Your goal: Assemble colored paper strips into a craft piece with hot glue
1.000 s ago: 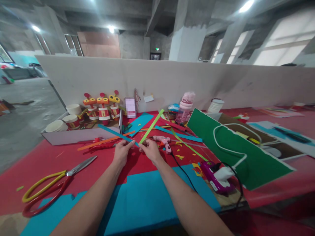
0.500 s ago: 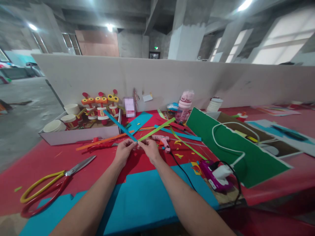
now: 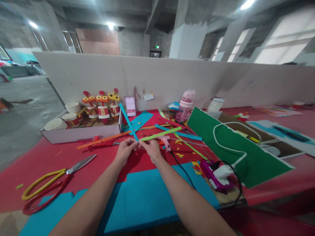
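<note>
Two narrow paper strips, a blue strip (image 3: 128, 121) and a light green strip (image 3: 162, 133), meet at one end between my fingertips. My left hand (image 3: 126, 150) pinches the joined end from the left, closest to the blue strip. From the other side my right hand (image 3: 150, 149) pinches the same corner, by the green strip. The blue strip slants up and away to the left, the green one out to the right. Just beyond my right hand lies a pink glue gun (image 3: 165, 143), partly covered by the green strip. My fingers hide the join itself.
Large scissors (image 3: 66, 172) lie at the left on the red tabletop. A white tray (image 3: 81, 135) with cups and paper-cup figures stands behind. A purple power strip (image 3: 216, 177), a green board (image 3: 231, 150) and a pink bottle (image 3: 185, 105) are to the right. Blue card (image 3: 152, 193) covers the front.
The blue strip has swung more upright, its far end moving right. The green strip has tipped lower toward the right. Both hands keep their pinch at the corner.
</note>
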